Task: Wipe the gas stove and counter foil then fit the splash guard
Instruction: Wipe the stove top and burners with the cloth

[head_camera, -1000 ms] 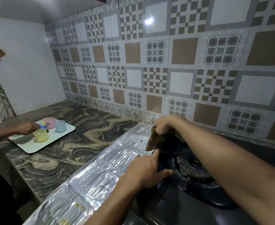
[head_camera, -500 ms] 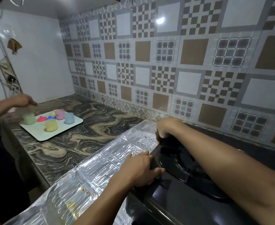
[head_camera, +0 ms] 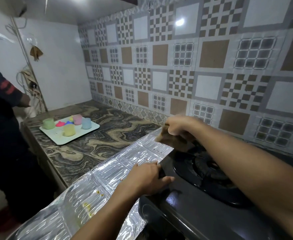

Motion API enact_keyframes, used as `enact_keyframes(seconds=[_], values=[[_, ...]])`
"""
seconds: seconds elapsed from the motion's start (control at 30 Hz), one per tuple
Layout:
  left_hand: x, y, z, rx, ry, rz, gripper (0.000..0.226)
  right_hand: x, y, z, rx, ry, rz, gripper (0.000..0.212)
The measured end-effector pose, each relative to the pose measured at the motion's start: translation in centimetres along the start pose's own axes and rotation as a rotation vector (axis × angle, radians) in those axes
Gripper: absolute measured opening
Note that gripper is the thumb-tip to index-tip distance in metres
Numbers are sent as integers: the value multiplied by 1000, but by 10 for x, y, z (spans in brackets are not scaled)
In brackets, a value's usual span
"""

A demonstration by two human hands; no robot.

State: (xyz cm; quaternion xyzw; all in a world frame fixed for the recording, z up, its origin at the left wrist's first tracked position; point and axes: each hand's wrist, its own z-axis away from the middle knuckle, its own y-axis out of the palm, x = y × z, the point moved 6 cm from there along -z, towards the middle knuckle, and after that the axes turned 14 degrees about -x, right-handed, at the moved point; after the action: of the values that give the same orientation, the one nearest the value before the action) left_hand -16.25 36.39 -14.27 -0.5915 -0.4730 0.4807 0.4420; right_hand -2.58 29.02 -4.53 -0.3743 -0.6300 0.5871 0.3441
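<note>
Right hand (head_camera: 178,125) grips a brown cloth (head_camera: 171,140) above the stove (head_camera: 202,205); left hand (head_camera: 148,179) grips its edge.

Dim indoor light comes from overhead, mirrored as a bright spot on the tiled wall (head_camera: 179,22) at twelve o'clock. Glare streaks the foil (head_camera: 76,201) at seven o'clock. Wide-angle bending curves the edges; the cloth (head_camera: 170,140) is motion-blurred.
</note>
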Motion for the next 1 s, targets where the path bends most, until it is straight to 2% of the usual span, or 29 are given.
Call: enact_keyframes(seconds=[0.07, 0.2, 0.37, 0.43, 0.53, 0.67, 0.8, 1.0], values=[[-1, 2, 4, 14, -6, 0, 64, -2, 5, 6, -20, -2, 79, 26], [-6, 4, 8, 36, -35, -4, 63, 11, 30, 18, 95, -49, 174, 33], [-8, 1, 14, 30, -89, -26, 63, 54, 29, 40, 54, -204, 138, 24], [-9, -3, 25, -23, -104, -48, 64, 50, 22, 44, 68, -200, 5, 22], [-13, -9, 44, -96, -100, 26, 72, 25, -1, 43, -48, -89, -244, 17], [-13, 3, 59, -62, -52, 12, 72, 4, -24, 59, -288, 54, -436, 24], [-12, 7, 59, -24, -46, -46, 72, 0, -24, 85, -364, 108, -538, 23], [-15, 1, 59, -1, -31, -97, 70, 3, -33, 113, -442, 127, -522, 30]])
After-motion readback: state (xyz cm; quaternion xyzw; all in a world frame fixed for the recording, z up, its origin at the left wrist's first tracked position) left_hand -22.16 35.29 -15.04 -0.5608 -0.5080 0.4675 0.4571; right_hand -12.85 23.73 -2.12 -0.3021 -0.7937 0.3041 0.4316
